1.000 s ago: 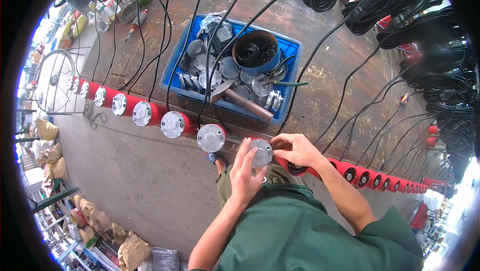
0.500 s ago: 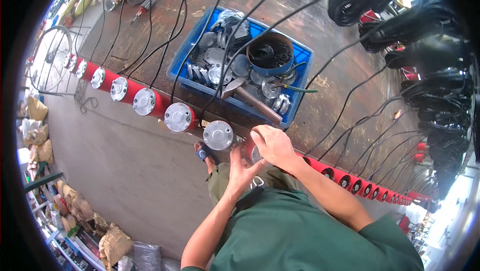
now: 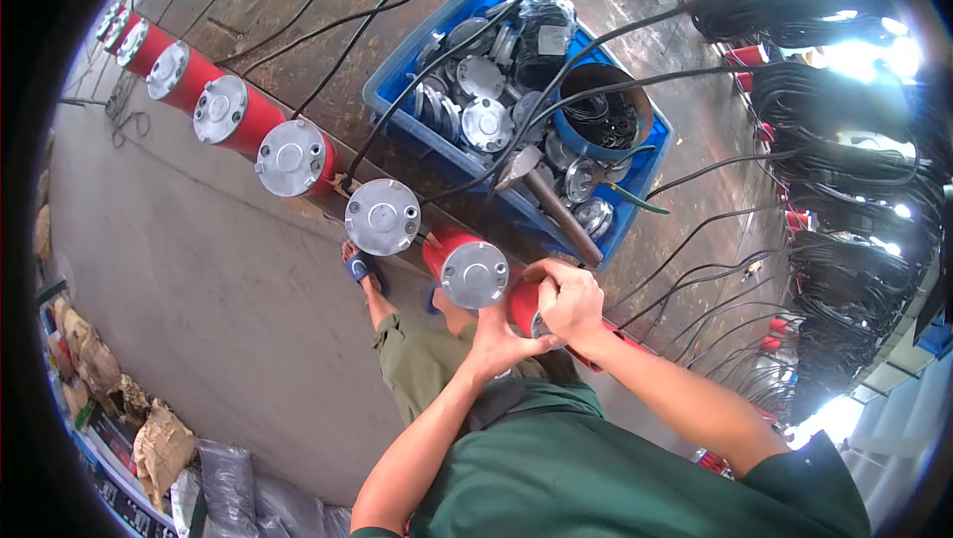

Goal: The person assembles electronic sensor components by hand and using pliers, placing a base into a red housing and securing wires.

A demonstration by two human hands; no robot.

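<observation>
Both my hands meet at a red cylinder point(image 3: 524, 302) in front of me. A round metal end cap point(image 3: 540, 329) shows only partly between them. My left hand point(image 3: 502, 344) is curved against the cap's near side, its thumb stretched across toward the other hand. My right hand point(image 3: 570, 306) is closed, fingers bent down over the cylinder's top rim; whatever is in its fingers is hidden. Just left of my hands, another red cylinder carries a silver end cap point(image 3: 475, 276) with small holes near its edge. More capped red cylinders point(image 3: 293, 158) continue in a row to the far left.
Beyond the row, a blue bin point(image 3: 437, 146) holds loose metal caps point(image 3: 488, 124), a hammer point(image 3: 564, 218) and a round container point(image 3: 645, 126) of black parts. Black cables point(image 3: 382, 131) cross the worktable point(image 3: 710, 131) toward coiled cable bundles point(image 3: 804, 2) at right. Stuffed bags point(image 3: 164, 454) lie lower left.
The view has shifted, so the bin and row sit differently in the picture. My left thumb now reaches closer to my right hand, and the two hands are nearer together at the cylinder.
</observation>
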